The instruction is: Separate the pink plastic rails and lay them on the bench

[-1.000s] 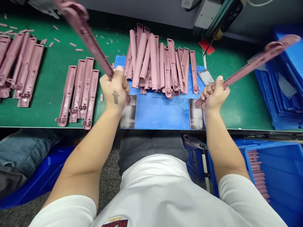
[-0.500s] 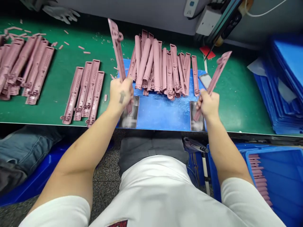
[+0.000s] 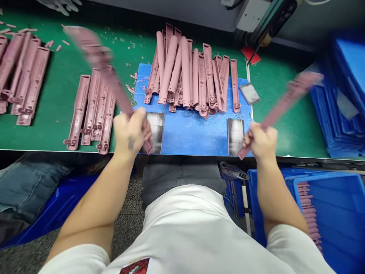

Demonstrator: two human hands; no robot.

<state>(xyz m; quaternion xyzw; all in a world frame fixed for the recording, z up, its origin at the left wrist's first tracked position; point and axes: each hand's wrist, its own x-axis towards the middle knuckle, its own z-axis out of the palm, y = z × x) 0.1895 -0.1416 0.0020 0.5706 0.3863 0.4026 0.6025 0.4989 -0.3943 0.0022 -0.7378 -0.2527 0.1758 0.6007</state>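
Note:
My left hand (image 3: 129,133) is wrapped round the lower end of a long pink plastic part (image 3: 121,91), which tilts up and to the left, its far end blurred. A similar pink plastic strip (image 3: 288,99) is gripped in my right hand (image 3: 262,141), slanting up and to the right, also blurred. Both are held above the front of the table. Between and beyond my hands, a heap of long pink parts (image 3: 186,72) lies on a blue sheet (image 3: 196,133). Shiny dark-and-silver plates, a left one (image 3: 156,131) and a right one (image 3: 235,131), lie near the sheet's front corners.
Several pink parts (image 3: 76,114) lie left of my left hand, with another group (image 3: 34,83) farther left. Stacked blue sheets (image 3: 342,114) stand at right. A blue bin (image 3: 339,213) with pink parts is below the table. A person's jeans-clad leg (image 3: 31,182) shows at left.
Both hands have moved outward and toward the table's front edge. The pink parts in them have tilted farther outward, the left one leftward and the right one rightward. The view has shifted slightly.

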